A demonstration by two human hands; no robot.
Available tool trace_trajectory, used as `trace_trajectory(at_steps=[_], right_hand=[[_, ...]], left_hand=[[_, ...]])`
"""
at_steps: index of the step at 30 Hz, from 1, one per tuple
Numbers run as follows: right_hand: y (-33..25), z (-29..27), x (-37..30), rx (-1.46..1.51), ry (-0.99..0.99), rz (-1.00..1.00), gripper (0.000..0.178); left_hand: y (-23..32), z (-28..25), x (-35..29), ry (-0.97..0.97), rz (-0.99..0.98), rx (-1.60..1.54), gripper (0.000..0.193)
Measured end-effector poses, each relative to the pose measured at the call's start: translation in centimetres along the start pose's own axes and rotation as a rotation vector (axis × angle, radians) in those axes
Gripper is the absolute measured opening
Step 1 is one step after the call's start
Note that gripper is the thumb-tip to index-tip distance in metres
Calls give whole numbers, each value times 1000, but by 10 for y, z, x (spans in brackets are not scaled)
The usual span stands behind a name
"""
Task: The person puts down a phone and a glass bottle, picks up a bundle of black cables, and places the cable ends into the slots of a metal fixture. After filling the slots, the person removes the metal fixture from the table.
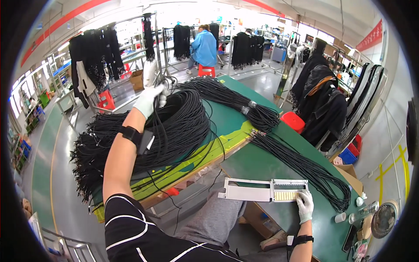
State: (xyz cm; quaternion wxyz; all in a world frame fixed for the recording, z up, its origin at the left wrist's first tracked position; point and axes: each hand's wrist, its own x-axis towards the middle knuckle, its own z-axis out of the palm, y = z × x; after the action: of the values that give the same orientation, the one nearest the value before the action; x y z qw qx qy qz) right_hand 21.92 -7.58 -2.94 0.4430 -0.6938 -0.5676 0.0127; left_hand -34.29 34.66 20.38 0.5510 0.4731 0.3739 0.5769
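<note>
My left hand (pixel 149 99), in a white glove, is closed around a few black cables (pixel 159 126) above the big coiled heap of cable (pixel 192 118). Strands droop from its fingers into the heap. My right hand (pixel 305 206), gloved too, grips the right end of a long, flat white metal fixture (pixel 248 193) at the table's near edge. The fixture's right part has a slot and a row of pale yellowish pieces (pixel 286 196). Just beyond it, a bundle of black cables (pixel 305 163) stretches across the green table (pixel 262 163).
Another tied cable bundle (pixel 227 96) lies at the table's far side. A yellow-green board (pixel 231 139) runs under the coils. Clear jars (pixel 364 213) and a white cup (pixel 340 218) stand at right. Beyond are a red stool (pixel 292 122), cable racks (pixel 94 54) and a seated person (pixel 204 46).
</note>
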Motion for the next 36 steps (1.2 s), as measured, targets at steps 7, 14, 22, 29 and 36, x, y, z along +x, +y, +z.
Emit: trace_trajectory(at_steps=[7, 14, 22, 29, 36], right_hand=[[23, -15, 5, 329, 77, 152, 25], [-193, -19, 102, 624, -237, 136, 36], [-312, 90, 159, 854, -688, -38, 51], [-347, 173, 163, 1309, -959, 262, 44], [-357, 180, 156, 1389, -883, 383, 38]], left_hand=[[79, 38, -25, -444, 58, -90, 28], [32, 89, -115, -207, 108, 367, 30], [-14, 94, -151, -301, 668, 889, 37], [-23, 96, -180, -477, 465, 1099, 30], [-41, 86, -186, -587, 502, 1038, 33]])
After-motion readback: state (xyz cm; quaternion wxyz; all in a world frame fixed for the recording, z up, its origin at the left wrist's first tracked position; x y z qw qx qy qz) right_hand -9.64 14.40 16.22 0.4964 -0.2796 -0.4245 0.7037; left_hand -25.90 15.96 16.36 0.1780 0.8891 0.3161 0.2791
